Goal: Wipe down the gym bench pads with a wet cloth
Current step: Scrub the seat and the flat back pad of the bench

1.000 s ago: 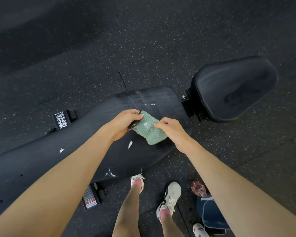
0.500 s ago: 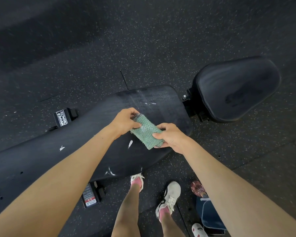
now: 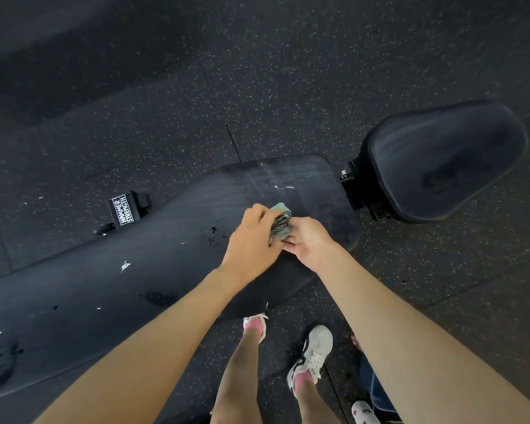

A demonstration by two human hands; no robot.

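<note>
A green cloth [image 3: 281, 223] with a dark mesh edge is bunched up small between my two hands. My left hand [image 3: 253, 240] grips it from the left and my right hand [image 3: 309, 240] pinches it from the right, over the right end of the long black bench back pad [image 3: 135, 280]. That pad shows dark wet spots and small white nicks. The black seat pad [image 3: 444, 157] stands apart to the right, joined by a black bracket [image 3: 357, 191].
Speckled black rubber floor [image 3: 257, 71] lies all around. A bench foot with a Hammer Strength label [image 3: 124, 209] shows behind the back pad. My legs and white shoes [image 3: 311, 356] stand in front, with a dark blue bag [image 3: 374, 390] at the lower right.
The cloth went from spread between my hands to squeezed into a small bundle. My hands came together, and dark wet spots now show on the back pad.
</note>
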